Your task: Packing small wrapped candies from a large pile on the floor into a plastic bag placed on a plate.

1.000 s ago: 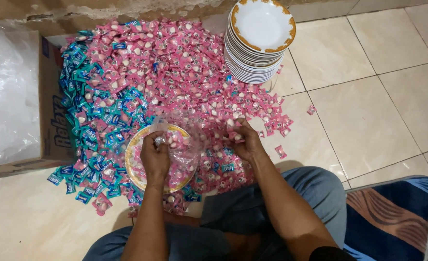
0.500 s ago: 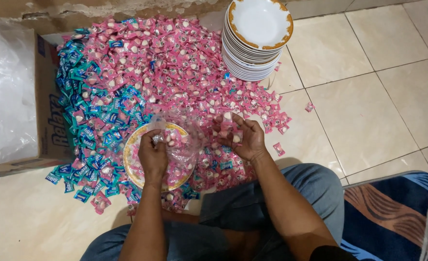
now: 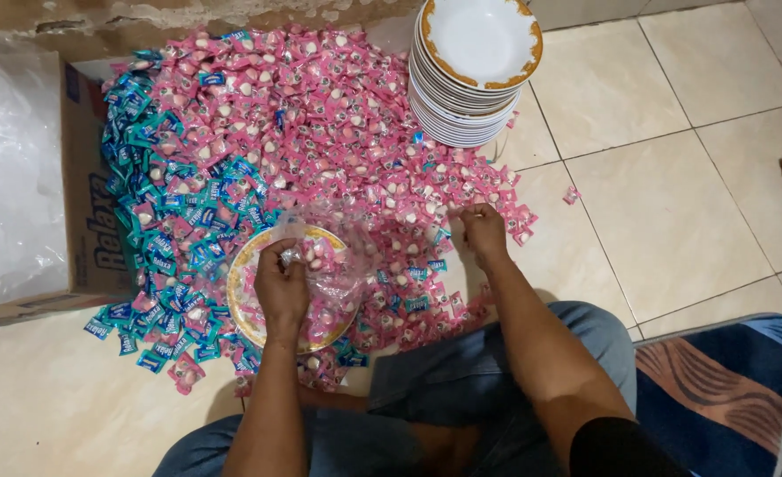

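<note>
While the left hand (image 3: 282, 287) pinches a clear bag (image 3: 333, 256) open over the bowl (image 3: 242, 305), the right hand (image 3: 482, 231) has its fingers closed on pink candies (image 3: 338, 132).

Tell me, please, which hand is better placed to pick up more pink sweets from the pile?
Probably the right hand: it rests on the pink sweets on the floor, while the left hand grips the clear plastic bag over the gold-rimmed plate.
</note>
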